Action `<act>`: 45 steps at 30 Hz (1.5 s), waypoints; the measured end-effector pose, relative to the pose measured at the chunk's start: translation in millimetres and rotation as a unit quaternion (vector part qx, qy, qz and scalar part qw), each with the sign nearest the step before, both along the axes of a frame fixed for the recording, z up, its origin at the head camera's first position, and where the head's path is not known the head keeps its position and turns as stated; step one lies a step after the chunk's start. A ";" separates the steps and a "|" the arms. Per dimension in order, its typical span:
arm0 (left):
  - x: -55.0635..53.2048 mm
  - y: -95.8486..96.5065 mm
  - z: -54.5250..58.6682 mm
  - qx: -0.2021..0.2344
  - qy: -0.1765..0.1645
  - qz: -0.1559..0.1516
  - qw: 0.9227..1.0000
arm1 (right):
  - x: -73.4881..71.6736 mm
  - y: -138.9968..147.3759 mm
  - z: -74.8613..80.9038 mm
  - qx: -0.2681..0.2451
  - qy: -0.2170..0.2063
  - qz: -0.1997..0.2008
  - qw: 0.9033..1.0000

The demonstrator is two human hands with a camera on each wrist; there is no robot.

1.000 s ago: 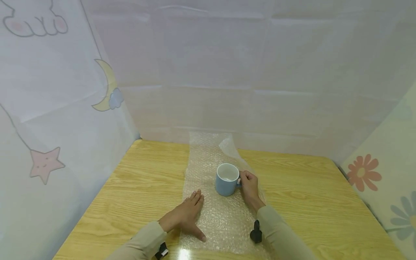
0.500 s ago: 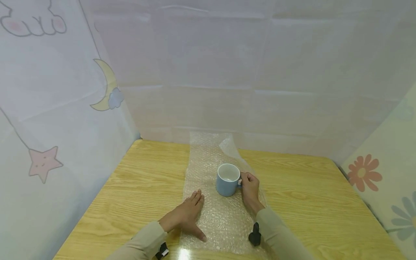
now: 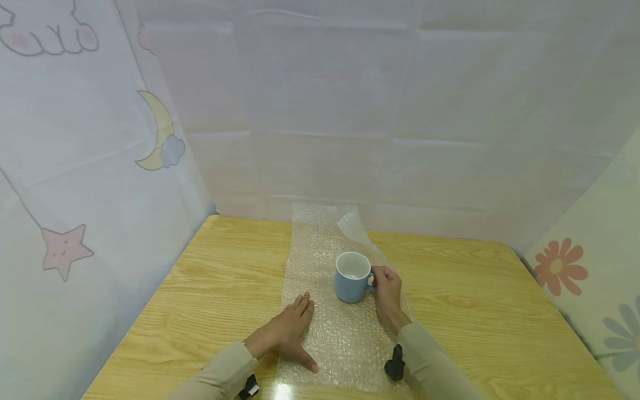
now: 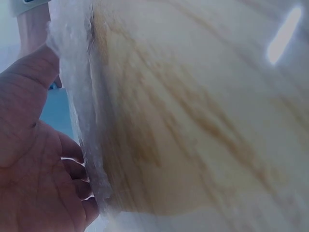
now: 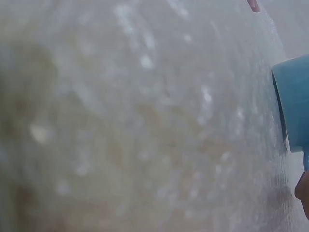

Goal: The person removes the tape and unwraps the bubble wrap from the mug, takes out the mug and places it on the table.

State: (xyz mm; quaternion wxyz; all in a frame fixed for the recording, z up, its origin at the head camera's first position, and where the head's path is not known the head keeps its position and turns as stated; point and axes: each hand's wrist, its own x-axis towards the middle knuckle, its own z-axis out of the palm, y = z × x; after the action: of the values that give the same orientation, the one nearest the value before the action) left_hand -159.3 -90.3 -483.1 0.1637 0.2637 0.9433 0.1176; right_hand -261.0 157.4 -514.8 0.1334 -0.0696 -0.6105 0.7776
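Observation:
A light blue mug (image 3: 351,284) with a white inside stands upright on a long strip of clear bubble wrap (image 3: 340,344). My right hand (image 3: 388,291) pinches the mug's handle from the right. In the right wrist view the blue mug (image 5: 294,101) shows at the right edge, its base close over the wrap. My left hand (image 3: 290,330) lies with fingers spread on the left edge of the wrap, its thumb toward the front. The left wrist view shows the left palm (image 4: 38,183) beside the wrap's edge (image 4: 79,96), with part of the mug beyond it.
The wooden table (image 3: 480,311) extends to both sides of the wrap. The wrap's far end runs up to the back sheet (image 3: 320,166), with one corner folded over (image 3: 352,226). Printed sheets hang at left and right.
The right hand and the mug have shifted very slightly to the right. The left hand keeps its place on the wrap.

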 end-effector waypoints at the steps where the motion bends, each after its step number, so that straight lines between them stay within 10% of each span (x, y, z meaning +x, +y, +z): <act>1: 0.1 0.0 0.3 0.000 0.001 0.000 1.000 | 0.2 1.0 0.5 -0.006 0.000 0.002 1.000; 45: -0.2 2.7 2.7 -0.018 -0.005 0.001 1.000 | 13.3 56.8 52.8 -0.152 0.049 0.031 0.987</act>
State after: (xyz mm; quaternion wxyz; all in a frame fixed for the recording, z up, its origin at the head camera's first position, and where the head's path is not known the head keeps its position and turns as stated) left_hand -159.5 -87.5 -480.4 0.1725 0.2589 0.9449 0.1020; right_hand -247.7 214.3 -461.9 0.1267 -0.0314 -0.4798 0.8676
